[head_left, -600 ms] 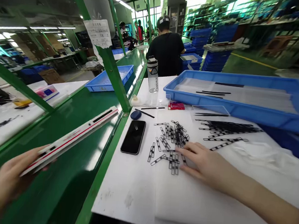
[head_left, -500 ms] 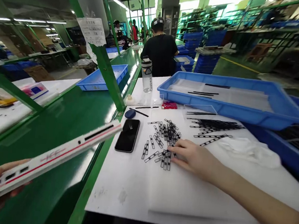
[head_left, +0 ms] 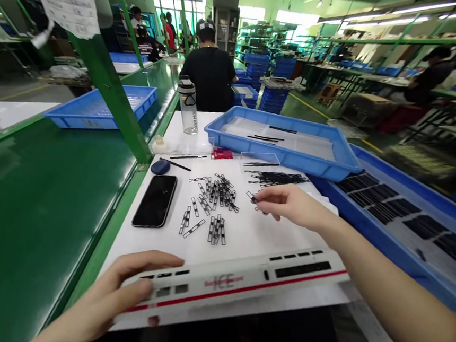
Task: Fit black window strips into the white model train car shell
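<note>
My left hand grips the left end of a long white panel with a red stripe and dark slots, held across the near edge of the white table. My right hand hovers over the table with thumb and forefinger pinched on a small black frame piece. A scatter of several more small black frame pieces lies left of it. A black phone lies flat beside them.
A blue tray with clear sheets sits behind the pieces, and a larger blue tray with black strips lies to the right. A water bottle stands at the back. A green conveyor carries another blue tray. A person in black works ahead.
My left hand swung the white panel from over the green conveyor to the table's near edge. My right hand lifted off the pile and now pinches one piece.
</note>
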Motion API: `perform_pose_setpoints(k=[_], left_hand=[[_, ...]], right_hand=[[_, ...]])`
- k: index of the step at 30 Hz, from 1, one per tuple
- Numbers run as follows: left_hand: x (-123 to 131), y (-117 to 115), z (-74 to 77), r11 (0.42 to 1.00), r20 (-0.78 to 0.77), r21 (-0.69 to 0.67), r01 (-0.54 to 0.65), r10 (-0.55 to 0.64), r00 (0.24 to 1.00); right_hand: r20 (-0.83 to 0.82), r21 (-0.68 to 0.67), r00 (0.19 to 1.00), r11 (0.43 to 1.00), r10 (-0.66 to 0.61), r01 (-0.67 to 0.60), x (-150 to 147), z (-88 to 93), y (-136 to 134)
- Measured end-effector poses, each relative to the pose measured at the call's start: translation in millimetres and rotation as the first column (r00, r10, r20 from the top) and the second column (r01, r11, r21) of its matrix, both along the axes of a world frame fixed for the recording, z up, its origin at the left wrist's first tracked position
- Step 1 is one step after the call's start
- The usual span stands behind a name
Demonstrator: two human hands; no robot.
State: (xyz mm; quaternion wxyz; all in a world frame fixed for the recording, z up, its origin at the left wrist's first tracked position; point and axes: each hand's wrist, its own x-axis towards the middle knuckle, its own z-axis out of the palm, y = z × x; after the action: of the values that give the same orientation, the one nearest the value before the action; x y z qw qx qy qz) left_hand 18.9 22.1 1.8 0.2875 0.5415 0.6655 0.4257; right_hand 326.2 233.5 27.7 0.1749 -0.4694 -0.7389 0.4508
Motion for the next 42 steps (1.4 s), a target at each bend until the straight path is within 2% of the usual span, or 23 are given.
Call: perform_pose_setpoints(k=[2,4,7,9,12,15,17,22,25,29,34,38,42], left_hand=[[10,22,-0.7,0.964,0.239,-0.145,0.224,-0.185,0.953],[18,42,-4.1,0.898,0.348,-0.214,0.385,-0.298,0.889],[35,65,-10.4,0.846,0.393,-0.253,0.469,-0.353,0.849],[50,73,-12.8,0.815,0.424,-0.274,0.51,-0.374,0.825],[68,80,-12.4,0.785,0.422,-0.308,0.538,-0.394,0.817],[78,83,-9.5,0.81,0.326,-0.342,0.475,-0.372,0.869],[80,84,-7.8,0.819,0.291,-0.349,0.456,-0.368,0.883],[77,84,-6.2,0.816,0.326,-0.35,0.461,-0.355,0.876],[73,83,-7.7,0.82,0.329,-0.359,0.446,-0.337,0.882],[67,82,-15.3,0.803,0.368,-0.319,0.504,-0.386,0.846],[64,80,-25.3,0.715,0.557,-0.209,0.667,-0.473,0.682],[63,80,-27.1,0.681,0.656,-0.191,0.707,-0.448,0.608],[62,81,-27.4,0.67,0.687,-0.161,0.724,-0.451,0.57]], right_hand=[[-0.034,-0.021,0.999,0.999,-0.037,0.036,21,13.6,-7],[-0.076,-0.04,0.995,0.997,-0.062,0.059,42,25.4,-17],[-0.139,-0.103,0.985,0.991,-0.105,0.091,63,35.5,-34],[-0.171,-0.17,0.976,0.98,-0.134,0.105,68,34.6,-45],[-0.237,-0.277,0.957,0.956,-0.167,0.098,65,23.0,-61],[-0.298,-0.35,0.936,0.934,-0.189,0.077,58,7.2,-71],[-0.332,-0.368,0.926,0.928,-0.181,0.049,55,-1.6,-73],[-0.424,-0.363,0.89,0.932,-0.167,0.002,47,-13.3,-72],[-0.425,-0.371,0.867,0.924,-0.259,0.094,39,-14.5,-76],[-0.4,-0.299,0.793,0.884,-0.459,0.36,25,-13.1,-97],[-0.324,-0.161,0.702,0.768,-0.634,0.619,-4,-18.5,-139],[-0.314,-0.024,0.705,0.748,-0.636,0.664,-23,-33.4,-160],[-0.316,0.077,0.685,0.702,-0.656,0.708,-31,-41.5,-163]])
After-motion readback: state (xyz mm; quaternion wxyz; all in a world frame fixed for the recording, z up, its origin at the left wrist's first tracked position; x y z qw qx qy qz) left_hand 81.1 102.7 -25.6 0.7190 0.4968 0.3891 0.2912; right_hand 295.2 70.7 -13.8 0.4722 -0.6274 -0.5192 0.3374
